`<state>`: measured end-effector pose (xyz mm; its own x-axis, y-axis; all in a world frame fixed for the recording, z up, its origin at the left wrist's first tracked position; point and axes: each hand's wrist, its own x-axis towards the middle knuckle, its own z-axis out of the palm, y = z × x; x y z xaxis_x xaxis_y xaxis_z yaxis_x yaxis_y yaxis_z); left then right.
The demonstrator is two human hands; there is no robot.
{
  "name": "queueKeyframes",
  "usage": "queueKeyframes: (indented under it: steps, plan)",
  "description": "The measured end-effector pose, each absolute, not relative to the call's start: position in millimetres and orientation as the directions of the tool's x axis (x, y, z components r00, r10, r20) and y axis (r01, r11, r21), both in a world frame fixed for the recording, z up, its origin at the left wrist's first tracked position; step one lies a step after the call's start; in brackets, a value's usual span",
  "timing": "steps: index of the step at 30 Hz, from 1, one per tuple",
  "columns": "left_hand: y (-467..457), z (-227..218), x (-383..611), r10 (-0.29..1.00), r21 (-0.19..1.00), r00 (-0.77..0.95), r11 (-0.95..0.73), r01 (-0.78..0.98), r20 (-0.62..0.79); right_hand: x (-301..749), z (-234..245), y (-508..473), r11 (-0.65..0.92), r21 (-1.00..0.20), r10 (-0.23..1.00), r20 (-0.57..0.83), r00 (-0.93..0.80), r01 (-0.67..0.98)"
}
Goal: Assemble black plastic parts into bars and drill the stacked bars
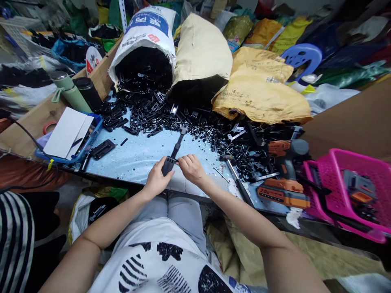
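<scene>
My left hand [157, 179] is wrapped round the thick end of a black plastic bracket [168, 165], whose narrow jointed arm points away from me over the table and ends in a small grey tip. At the bracket's right side, my right hand [192, 168] has its fingers pinched together against the edge. Whatever sits between those fingertips is too small and hidden to name. Beyond the arm's tip, many small screws and pins [195, 132] lie scattered. A flat black plastic part [103, 149] rests on the table to the left of my hands.
A hammer [238, 181] and an orange cordless drill [285, 175] lie at right, beside a pink basket [328, 183]. Sacks, one white [143, 36], spill black parts at the back. A blue tray [99, 129] with papers and a green bottle [71, 91] stand left.
</scene>
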<state>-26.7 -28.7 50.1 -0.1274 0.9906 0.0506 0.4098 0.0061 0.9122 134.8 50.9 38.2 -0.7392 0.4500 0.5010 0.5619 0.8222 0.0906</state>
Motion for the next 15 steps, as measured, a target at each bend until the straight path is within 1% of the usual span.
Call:
queueKeyframes:
  steps: [2,3,5,6,7,8,9,10,11,12,13,14,15]
  plan:
    - [-28,48,-27,0.995,0.958,-0.097,0.035,0.285,-0.007,141,37,57,0.865,0.141,0.362,0.487,-0.795,0.481]
    - [-28,47,-27,0.995,0.973,-0.09,0.061,0.225,-0.041,145,37,60,0.886,0.145,0.328,0.477,-0.815,0.441]
    - [-28,46,-25,0.992,0.984,-0.084,0.101,0.146,-0.09,150,38,64,0.912,0.103,0.312,0.454,-0.834,0.397]
    - [-28,47,-25,0.993,0.985,-0.078,0.1,0.141,-0.09,150,38,64,0.917,0.047,0.337,0.44,-0.832,0.396]
    - [-29,48,-24,0.994,0.983,-0.076,0.085,0.163,-0.074,148,39,64,0.91,-0.039,0.388,0.427,-0.817,0.412]
    - [-30,49,-23,0.995,0.975,-0.086,0.061,0.213,-0.044,145,39,62,0.883,-0.162,0.466,0.417,-0.78,0.441]
    - [-31,51,-22,0.994,0.958,-0.11,0.038,0.283,-0.008,140,39,59,0.816,-0.334,0.576,0.392,-0.717,0.473]
    - [-32,52,-22,0.989,0.931,-0.143,0.024,0.364,0.03,134,39,55,0.705,-0.517,0.69,0.339,-0.64,0.486]
    - [-33,54,-22,0.982,0.896,-0.176,0.021,0.444,0.064,128,39,52,0.569,-0.67,0.782,0.263,-0.565,0.477]
    - [-33,55,-22,0.976,0.86,-0.197,0.024,0.51,0.09,122,39,48,0.431,-0.783,0.842,0.17,-0.512,0.448]
    - [-33,56,-23,0.974,0.833,-0.203,0.026,0.553,0.104,118,41,45,0.307,-0.856,0.871,0.077,-0.485,0.415]
    - [-33,57,-25,0.975,0.82,-0.195,0.026,0.572,0.105,116,43,44,0.218,-0.895,0.875,0.003,-0.485,0.389]
    - [-32,57,-26,0.978,0.823,-0.182,0.023,0.567,0.098,116,46,43,0.181,-0.907,0.868,-0.034,-0.495,0.38]
